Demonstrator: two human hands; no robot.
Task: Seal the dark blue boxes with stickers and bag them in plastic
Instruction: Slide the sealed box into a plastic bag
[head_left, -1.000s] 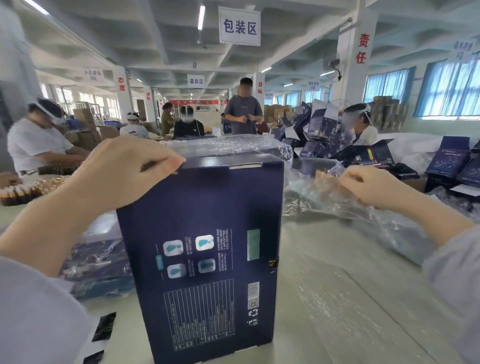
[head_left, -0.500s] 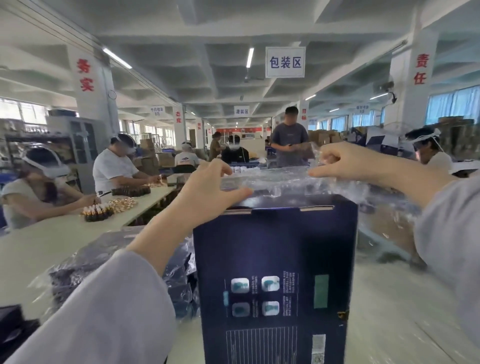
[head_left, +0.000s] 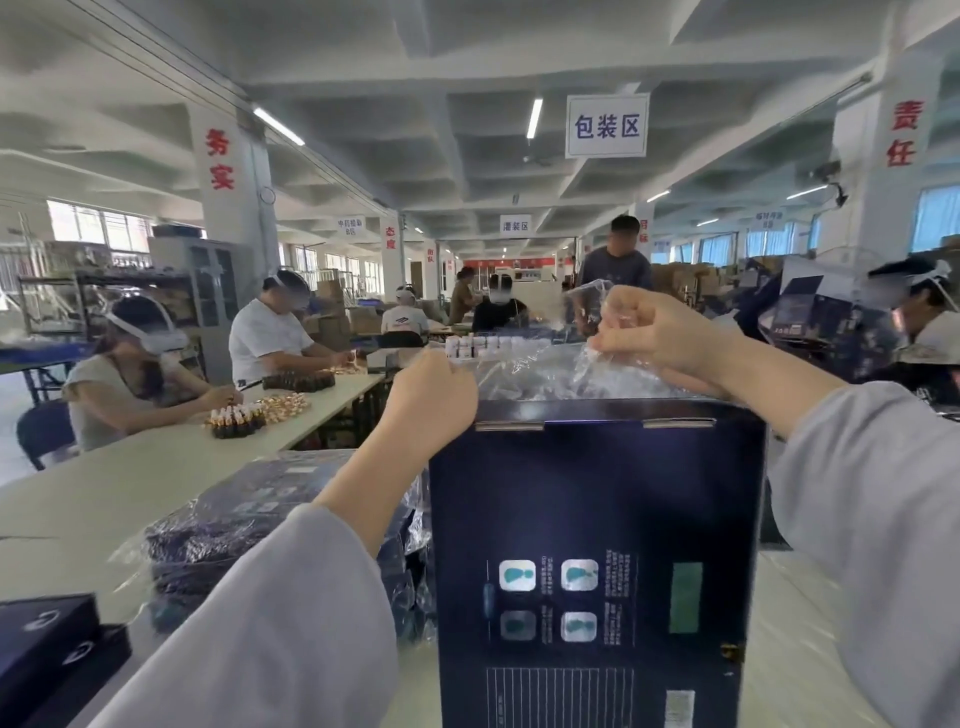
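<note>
The dark blue box (head_left: 597, 519) stands upright on the worktop (head_left: 800, 649), printed face toward me. My left hand (head_left: 434, 395) keeps a closed grip on the edge of the plastic bag (head_left: 545, 371) at the box's top left corner. My right hand (head_left: 660, 335) grips the bunched mouth of the bag just above the top right corner. The bag covers only the top, so bagging is, in my judgement, at its start. Two pale tabs (head_left: 509, 426) on the top edge may be the stickers, but blur prevents certainty. Bagged boxes (head_left: 249, 525) lie stacked at left. The overhead sign (head_left: 606, 126) reads 包装区. The left pillar (head_left: 221, 158) reads 务实 and the right pillar (head_left: 901, 132) reads 责任.
</note>
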